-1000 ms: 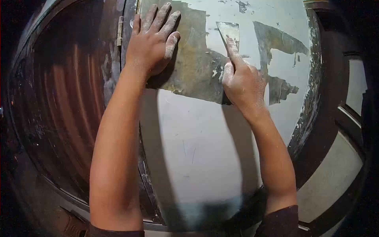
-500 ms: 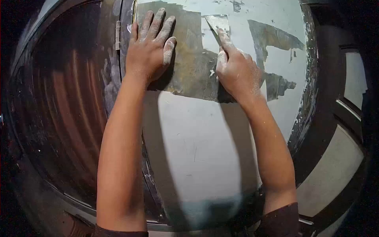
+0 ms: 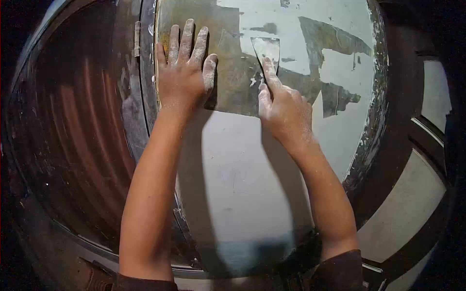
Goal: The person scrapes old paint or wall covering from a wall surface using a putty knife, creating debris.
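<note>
My right hand (image 3: 287,109) is wrapped round a putty knife (image 3: 267,47), its index finger laid along the wide blade. The blade rests against a door panel (image 3: 238,160) coated in pale paint or filler, with bare greyish-brown patches (image 3: 233,82) in its upper part. A few white flakes (image 3: 253,81) show just left of the blade. Spread flat on the bare area to the left is my left hand (image 3: 187,72), holding nothing. White dust covers the fingers of both hands. The knife's handle is hidden inside my right hand.
Left of the panel is a metal hinge (image 3: 137,39) on a dark frame, beside a dark reddish-brown panel (image 3: 82,126). At the right, the panel's dark edge (image 3: 371,111) is chipped and smeared white. Farther right stands dark framing with pale panels (image 3: 403,199).
The putty knife and my right hand have moved down the panel. White coating near the blade's earlier place is now scraped off, showing more bare surface. My left hand stays flat, slightly lower in view.
</note>
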`<state>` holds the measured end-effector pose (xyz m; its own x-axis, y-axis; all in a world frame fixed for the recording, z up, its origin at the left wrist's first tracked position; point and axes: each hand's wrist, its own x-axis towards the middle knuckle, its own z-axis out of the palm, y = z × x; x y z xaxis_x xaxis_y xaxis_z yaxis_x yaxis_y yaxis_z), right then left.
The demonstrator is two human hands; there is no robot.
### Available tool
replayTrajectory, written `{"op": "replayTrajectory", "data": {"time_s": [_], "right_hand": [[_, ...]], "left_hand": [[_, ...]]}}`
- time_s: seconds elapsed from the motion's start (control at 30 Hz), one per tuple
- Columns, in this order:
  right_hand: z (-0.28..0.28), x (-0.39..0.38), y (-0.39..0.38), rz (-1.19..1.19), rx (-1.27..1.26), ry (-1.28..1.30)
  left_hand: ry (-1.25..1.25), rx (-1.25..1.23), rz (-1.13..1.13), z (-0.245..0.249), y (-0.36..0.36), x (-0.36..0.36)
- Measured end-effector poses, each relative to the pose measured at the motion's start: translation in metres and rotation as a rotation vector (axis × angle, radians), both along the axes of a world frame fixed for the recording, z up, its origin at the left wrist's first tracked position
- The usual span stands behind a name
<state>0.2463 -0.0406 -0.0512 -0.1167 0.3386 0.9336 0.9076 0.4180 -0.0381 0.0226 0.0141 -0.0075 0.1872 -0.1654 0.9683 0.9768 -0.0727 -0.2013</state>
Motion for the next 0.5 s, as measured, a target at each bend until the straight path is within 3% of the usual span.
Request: {"op": "replayTrajectory", "data": {"time_s": [0.13,0.2,0.23,0.27,0.33,0.4,0.5], "right_hand": [[-0.021,-0.007,-0.014,0.016,-0.117,0.023],[-0.003,-0.004,-0.008,0.024,-0.019,0.026],[0.004,-0.001,-0.006,0.139,0.018,0.074],[0.007,0.001,-0.009,0.075,-0.046,0.083],[-0.009,0.005,-0.004,0.125,0.028,0.05],[-0.027,0.006,-0.016,0.086,-0.169,0.089],[-0.006,0.014,-0.013,0.084,-0.065,0.082]], "left_hand": [[-0.003,0.003,-0.023,-0.001,-0.003,0.001],[-0.006,0.013,-0.001,0.0,-0.003,0.001],[-0.013,0.001,0.002,-0.001,-0.003,0.001],[-0.011,0.0,-0.001,0.0,-0.002,0.001],[-0.006,0.003,0.002,-0.001,-0.003,0.001],[-0.018,0.018,-0.008,0.0,0.002,0.0],[-0.025,0.023,-0.023,-0.001,0.002,0.002]]}}
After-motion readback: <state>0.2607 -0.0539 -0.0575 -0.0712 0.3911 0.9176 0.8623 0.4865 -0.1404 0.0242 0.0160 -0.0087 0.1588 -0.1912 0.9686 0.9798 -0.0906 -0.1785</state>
